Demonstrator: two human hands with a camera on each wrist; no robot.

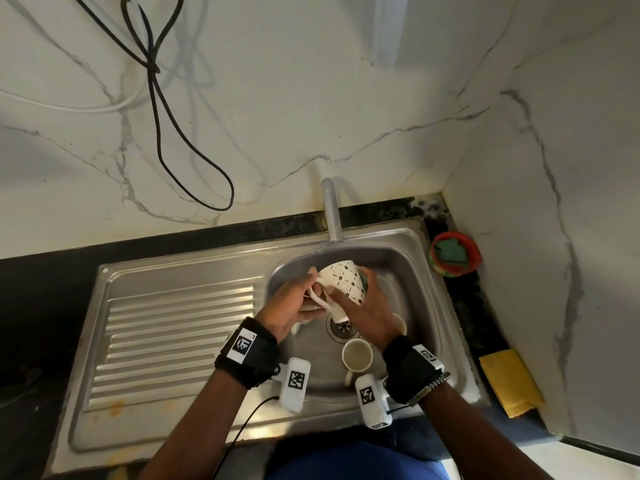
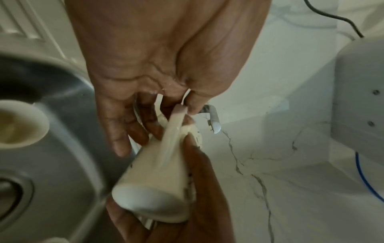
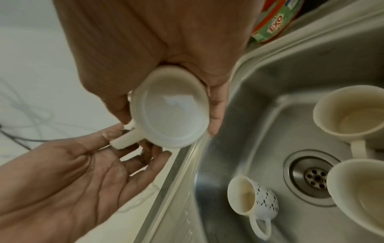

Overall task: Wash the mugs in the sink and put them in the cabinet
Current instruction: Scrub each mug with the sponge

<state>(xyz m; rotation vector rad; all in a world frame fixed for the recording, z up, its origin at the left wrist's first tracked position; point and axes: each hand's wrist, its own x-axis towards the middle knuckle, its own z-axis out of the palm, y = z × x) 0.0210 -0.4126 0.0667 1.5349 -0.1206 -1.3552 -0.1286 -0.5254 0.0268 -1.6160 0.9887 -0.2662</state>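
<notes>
On the left, ridged draining board [image 1: 180, 327], bare and shiny. Next, left hand [image 1: 294, 306], fingers hooked through the handle of the patterned mug [image 1: 346, 284]. Mug up in the air over the sink [image 1: 426, 258], tipped on its side, just under the tap [image 1: 331, 211]. No water seen coming out. Then right hand [image 1: 367, 306], wrapped around the mug's body, with something green tucked under the fingers, maybe a scrubber. Hard to tell for sure.

Down in the sink, more dirty mugs: a plain mug [image 1: 357, 355] by the drain, a small spotted mug [image 3: 252, 199] lying on its side, and others close by. Farther right, a red soap tub [image 1: 454, 252] and a yellow cloth [image 1: 509, 382] on the table.

Could go wrong: wet, soapy mug slipping out and dropping onto the mugs below. Chips or cracks then. Thin handle, so a hard pull might snap it. Cabinet not in view yet.
</notes>
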